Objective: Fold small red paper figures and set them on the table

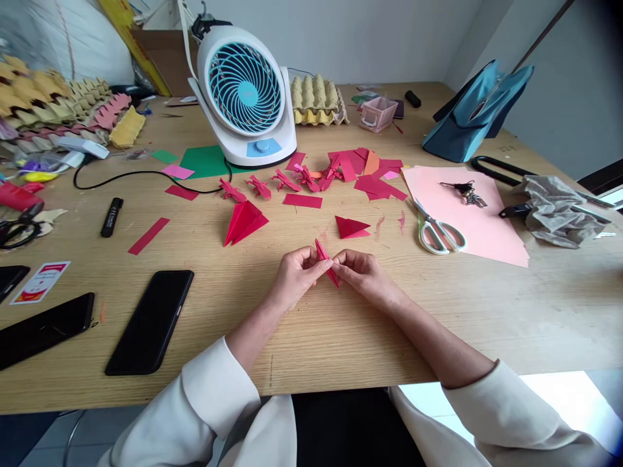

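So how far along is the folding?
The red figures before the fan look done. Left hand and right hand pinch a narrow red piece. Probably left: the larger folded piece and dark-red triangle; loose red paper may be spare.

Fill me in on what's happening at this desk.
Someone in pale sleeves is working a narrow folded piece of red paper between the fingertips of the left hand and right hand. Just beyond lie two larger folded red pieces, one on the left and one on the right. Several small folded red figures line up in front of a fan, and white-handled scissors rest partly on pink sheets.
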### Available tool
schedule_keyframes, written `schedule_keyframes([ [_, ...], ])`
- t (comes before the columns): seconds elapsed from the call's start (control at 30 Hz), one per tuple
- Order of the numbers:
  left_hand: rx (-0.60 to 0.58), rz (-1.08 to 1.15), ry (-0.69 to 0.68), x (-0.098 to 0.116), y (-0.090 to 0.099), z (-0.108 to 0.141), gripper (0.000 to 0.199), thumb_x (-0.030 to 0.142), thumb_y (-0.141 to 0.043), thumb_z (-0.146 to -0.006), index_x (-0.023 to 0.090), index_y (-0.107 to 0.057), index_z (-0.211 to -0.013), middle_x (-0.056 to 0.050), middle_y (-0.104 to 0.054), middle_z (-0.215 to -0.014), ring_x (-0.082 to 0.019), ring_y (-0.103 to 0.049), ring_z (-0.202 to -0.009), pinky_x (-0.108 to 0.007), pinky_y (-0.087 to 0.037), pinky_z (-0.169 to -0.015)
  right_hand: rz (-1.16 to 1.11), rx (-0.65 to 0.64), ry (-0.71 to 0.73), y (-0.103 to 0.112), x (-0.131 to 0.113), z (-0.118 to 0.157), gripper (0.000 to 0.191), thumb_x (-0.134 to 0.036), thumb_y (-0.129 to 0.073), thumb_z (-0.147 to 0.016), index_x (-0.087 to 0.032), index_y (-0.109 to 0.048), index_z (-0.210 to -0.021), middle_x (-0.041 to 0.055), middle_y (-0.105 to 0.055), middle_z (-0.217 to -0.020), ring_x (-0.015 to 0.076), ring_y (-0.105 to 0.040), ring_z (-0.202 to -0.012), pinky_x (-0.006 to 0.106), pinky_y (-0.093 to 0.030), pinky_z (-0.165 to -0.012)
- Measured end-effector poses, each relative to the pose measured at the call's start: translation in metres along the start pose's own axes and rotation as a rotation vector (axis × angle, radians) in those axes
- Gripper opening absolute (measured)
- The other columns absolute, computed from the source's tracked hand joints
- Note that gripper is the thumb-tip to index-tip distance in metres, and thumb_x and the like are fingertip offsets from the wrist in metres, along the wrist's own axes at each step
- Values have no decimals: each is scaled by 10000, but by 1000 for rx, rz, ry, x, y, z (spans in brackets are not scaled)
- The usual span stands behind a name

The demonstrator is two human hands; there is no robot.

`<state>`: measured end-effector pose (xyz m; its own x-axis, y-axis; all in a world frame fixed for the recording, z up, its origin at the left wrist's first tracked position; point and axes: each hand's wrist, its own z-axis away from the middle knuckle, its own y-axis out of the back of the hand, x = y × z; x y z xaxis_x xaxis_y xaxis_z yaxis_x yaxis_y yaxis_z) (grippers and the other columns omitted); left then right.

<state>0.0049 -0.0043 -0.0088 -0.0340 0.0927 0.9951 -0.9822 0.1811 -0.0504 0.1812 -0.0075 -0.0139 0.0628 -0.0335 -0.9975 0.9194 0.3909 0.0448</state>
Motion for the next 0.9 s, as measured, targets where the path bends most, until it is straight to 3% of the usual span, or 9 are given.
schedule_keyframes([
  [0.17, 51, 8, -4, 0, 0, -1, 248, 367, -735, -786, 148, -620, -766, -14, -626, -677, -85, -502, -577, -190, -347, -467, 77, -36, -12, -1, 0, 0, 365, -525, -715, -816, -172, -623, -840, -26, -530, -691, 102, -406, -606, 266, -312, -575],
  [0.43, -50, 52, -20, 3, -2, 2, 244, 374, -746, -791, 161, -631, -819, -15, -649, -736, -114, -581, -668, -185, -425, -481, 25, -3, 8, -1, 4, 0, 377, -524, -705, -824, -177, -578, -748, -24, -550, -644, 98, -414, -573, 260, -313, -555],
  [0.63, -29, 26, 15, 2, -4, 2, 298, 416, -790, -733, 149, -666, -780, -9, -632, -690, -94, -525, -590, -184, -382, -446, 28, 44, 13, -3, 0, 0, 405, -546, -740, -776, -180, -574, -720, -30, -533, -634, 96, -400, -572, 261, -301, -554],
  [0.9, 31, -162, -81, -4, 7, -2, 297, 443, -710, -824, 154, -663, -775, 1, -609, -650, -73, -460, -503, -201, -382, -442, 62, -8, -27, -1, 1, 0, 373, -542, -669, -846, -178, -613, -785, -1, -600, -700, 113, -475, -608, 273, -351, -581],
])
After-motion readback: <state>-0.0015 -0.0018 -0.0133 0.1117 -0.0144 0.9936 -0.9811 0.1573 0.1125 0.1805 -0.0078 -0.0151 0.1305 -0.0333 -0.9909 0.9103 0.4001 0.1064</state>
